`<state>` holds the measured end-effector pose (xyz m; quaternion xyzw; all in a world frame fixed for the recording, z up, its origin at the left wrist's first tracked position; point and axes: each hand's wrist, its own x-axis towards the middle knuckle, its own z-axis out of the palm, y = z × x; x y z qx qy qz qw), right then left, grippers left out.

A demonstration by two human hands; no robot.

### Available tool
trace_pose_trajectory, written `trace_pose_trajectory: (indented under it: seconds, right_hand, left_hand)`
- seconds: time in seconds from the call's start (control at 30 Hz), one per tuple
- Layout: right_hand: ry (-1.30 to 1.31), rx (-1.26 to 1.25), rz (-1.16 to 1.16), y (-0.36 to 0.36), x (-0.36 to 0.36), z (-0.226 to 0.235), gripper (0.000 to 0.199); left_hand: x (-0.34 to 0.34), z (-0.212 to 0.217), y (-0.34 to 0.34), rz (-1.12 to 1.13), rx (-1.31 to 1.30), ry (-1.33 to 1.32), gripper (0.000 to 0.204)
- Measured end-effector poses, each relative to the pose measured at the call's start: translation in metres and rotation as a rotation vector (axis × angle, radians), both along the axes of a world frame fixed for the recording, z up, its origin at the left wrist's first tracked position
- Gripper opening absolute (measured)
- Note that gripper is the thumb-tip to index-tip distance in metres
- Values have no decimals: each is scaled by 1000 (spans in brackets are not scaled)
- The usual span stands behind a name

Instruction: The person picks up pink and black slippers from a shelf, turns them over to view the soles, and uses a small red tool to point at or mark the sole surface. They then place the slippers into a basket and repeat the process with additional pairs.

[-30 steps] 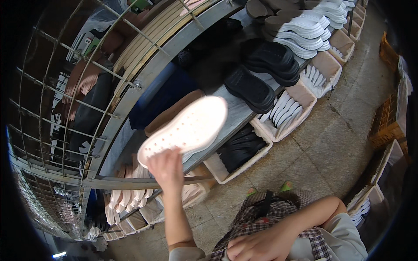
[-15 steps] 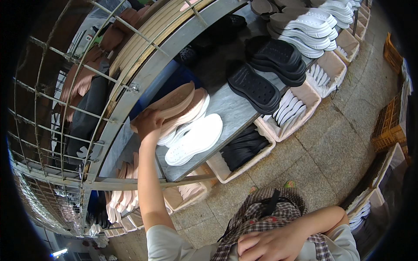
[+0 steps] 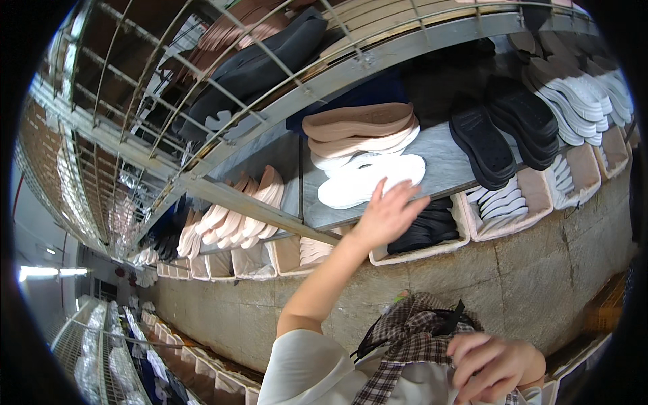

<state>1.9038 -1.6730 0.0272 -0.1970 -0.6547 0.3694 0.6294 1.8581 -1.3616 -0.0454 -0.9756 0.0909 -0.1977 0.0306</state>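
Observation:
My left hand [image 3: 391, 214] reaches forward with its fingers spread and nothing in it. Its fingertips are at the near edge of a white shoe sole [image 3: 371, 179] on the grey shelf; I cannot tell whether they touch it. Behind that sole lies a stack of pinkish-tan shoe soles [image 3: 358, 123], with white ones under it. My right hand [image 3: 491, 368] is held near my body over a checked apron [image 3: 418, 347]. Its fingers are loosely bent and apart, and no object shows in them.
Black soles [image 3: 480, 145] and stacked white soles [image 3: 567, 101] line the shelf to the right. Below stand bins of black pieces [image 3: 425, 228] and white pieces [image 3: 499, 206]. A wire rack [image 3: 223, 74] rises at the left. Pink soles [image 3: 243, 209] stand beyond the metal bar [image 3: 250, 202].
My left hand has let go of the tan soles and come back toward me, opening. My right hand has moved right and its fingers have loosened. The view has swung to the left.

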Motion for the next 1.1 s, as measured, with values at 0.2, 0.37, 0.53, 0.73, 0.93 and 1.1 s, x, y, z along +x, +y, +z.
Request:
trace_pose_trajectory:
  seconds: [0.2, 0.37, 0.53, 0.73, 0.93, 1.1]
  right_hand:
    - [316, -206, -292, -1, 0, -41, 11]
    - [431, -511, -360, 21, -27, -84, 9]
    - [683, -791, -445, 67, -71, -110, 8]
    - [604, -981, -335, 157, -116, -108, 9]
    - [481, -1078, -289, 221, -148, -101, 10]
    - [386, -1153, -225, 252, -167, -92, 12]
  left_hand:
    - [-77, -20, -8, 152, -123, -4, 46]
    - [-160, -35, 47, 438, -64, -245, 48]
    - [-252, -34, 122, 866, -94, -493, 63]
    - [-298, -29, 203, 1099, -159, -402, 70]
    - [-305, -36, 240, 954, -101, -462, 40]
    - [-312, -39, 244, 882, -185, -495, 39]
